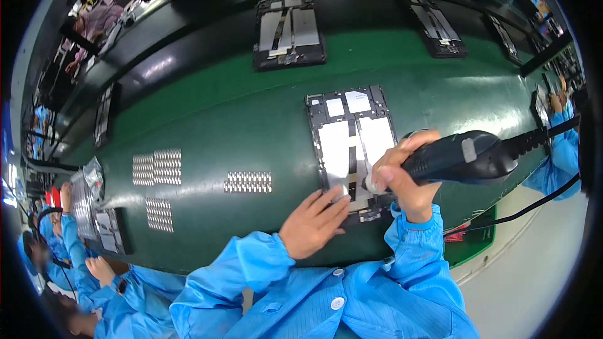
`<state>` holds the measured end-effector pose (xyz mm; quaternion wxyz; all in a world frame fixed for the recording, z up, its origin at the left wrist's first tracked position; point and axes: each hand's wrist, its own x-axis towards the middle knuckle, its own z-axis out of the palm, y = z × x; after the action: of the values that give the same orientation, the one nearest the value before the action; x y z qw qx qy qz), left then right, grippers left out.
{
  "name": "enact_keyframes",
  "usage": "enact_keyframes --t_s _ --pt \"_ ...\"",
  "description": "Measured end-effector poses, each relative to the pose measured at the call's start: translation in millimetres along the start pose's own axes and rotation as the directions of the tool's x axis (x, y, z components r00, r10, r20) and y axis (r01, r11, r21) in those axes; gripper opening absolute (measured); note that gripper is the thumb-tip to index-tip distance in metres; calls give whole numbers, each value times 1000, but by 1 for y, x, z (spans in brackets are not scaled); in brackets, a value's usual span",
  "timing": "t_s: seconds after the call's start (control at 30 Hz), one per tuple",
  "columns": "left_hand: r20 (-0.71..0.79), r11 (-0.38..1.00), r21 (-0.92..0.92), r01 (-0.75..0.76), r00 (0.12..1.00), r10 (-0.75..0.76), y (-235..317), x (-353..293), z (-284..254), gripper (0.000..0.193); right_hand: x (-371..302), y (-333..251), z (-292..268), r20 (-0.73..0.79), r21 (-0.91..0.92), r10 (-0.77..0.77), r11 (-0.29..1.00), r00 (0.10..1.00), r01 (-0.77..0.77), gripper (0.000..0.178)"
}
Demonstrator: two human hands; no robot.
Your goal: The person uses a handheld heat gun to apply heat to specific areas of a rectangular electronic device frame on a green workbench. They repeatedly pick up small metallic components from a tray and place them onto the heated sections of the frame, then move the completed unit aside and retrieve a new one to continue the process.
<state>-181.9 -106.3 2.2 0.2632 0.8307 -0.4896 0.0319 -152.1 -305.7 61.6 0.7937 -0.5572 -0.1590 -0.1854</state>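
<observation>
In front of me on the green bench lies an opened tablet [335,141], its pale battery panels bare in a black frame. My right hand [408,179] grips a black corded handheld tool [468,157] over the tablet's lower right part. The tool's working end is mostly hidden by my fingers, beside a small whitish tip. My left hand [316,223] has its fingers stretched out, and their tips touch the tablet's lower left area.
Small silver metal parts in rows [248,182] lie left of the tablet, with more sets [157,167] farther left. Other opened tablets [290,31] rest along the bench's far side. A green bin [474,245] stands below the bench at right. Co-workers in blue sit on both sides.
</observation>
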Motion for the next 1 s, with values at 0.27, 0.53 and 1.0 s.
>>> enact_keyframes --t_s 0.27,0.53,1.0 --pt "117 963 -29 -267 956 269 -106 66 -37 55 -13 -3 5 84 -139 175 977 981 -162 33" --pt "-166 984 141 -109 977 132 -163 192 4 40 -11 30 -9 78 -141 231 966 970 -218 32" --pt "48 753 649 108 982 -183 -247 140 -52 64 -7 23 -22 39 -123 180 977 983 -174 43"
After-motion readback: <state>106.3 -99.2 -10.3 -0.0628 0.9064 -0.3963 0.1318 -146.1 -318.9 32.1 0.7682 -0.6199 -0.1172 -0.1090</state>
